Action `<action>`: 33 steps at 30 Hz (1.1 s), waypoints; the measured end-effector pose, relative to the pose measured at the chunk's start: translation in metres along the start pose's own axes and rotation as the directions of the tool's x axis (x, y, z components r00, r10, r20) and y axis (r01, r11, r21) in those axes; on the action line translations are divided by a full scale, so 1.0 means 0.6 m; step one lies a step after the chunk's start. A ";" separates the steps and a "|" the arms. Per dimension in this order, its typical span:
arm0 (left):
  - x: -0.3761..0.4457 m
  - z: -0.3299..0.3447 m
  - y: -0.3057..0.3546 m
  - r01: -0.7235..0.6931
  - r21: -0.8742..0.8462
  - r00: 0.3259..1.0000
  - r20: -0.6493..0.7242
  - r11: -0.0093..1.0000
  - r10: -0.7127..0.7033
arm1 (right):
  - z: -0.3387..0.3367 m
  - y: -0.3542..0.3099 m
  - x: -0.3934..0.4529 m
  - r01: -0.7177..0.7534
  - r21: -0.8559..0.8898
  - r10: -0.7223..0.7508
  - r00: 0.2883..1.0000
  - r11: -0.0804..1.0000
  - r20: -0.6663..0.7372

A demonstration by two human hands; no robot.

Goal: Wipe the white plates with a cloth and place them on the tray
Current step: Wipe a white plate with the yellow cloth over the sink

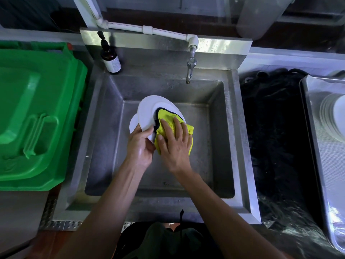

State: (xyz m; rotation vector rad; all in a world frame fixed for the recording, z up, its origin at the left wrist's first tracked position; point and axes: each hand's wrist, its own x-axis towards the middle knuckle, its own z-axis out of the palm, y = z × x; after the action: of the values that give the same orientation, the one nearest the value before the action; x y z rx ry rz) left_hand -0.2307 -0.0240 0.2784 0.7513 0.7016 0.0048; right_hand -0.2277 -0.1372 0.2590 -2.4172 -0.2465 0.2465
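Currently, your left hand (141, 144) grips the round white ceramic plate (149, 114) at its 7 o'clock rim over the steel sink (104, 113), with another plate apparently behind. Your right hand (175, 144) presses the soft yellow cloth (168, 118) flat, fingers spread. Judge the plate rigid, breakable and probably slick; hold the rim.

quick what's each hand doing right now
Left hand: grips the round white plate by its near edge.
Right hand: fingers straight, presses the yellow cloth on the plate.

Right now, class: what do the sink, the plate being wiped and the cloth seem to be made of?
Sink: probably stainless steel, grey, dull sheen with water marks.
Plate: likely glazed ceramic, possibly melamine; smooth, even white.
Cloth: seemingly microfibre; fuzzy yellow nap, dark trim.
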 end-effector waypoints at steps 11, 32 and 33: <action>0.001 -0.018 0.001 0.036 -0.070 0.999 0.009 0.997 -0.035 | -0.003 0.040 -0.014 -0.072 0.159 0.080 0.996 0.985 -0.045; -0.015 -0.057 0.009 0.134 0.352 0.952 0.213 0.926 -0.219 | -0.091 0.077 0.083 -0.057 0.033 0.055 0.997 0.998 0.050; -0.015 -0.054 0.006 0.134 0.373 0.949 0.217 0.918 -0.227 | -0.092 0.072 0.083 -0.035 0.016 0.034 0.998 0.999 0.051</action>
State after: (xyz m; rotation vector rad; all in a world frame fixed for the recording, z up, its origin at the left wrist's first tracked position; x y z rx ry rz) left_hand -0.2554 -0.0032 0.2694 1.0084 0.5253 -0.3946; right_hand -0.1614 -0.1914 0.2661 -2.4022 -0.2252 0.3252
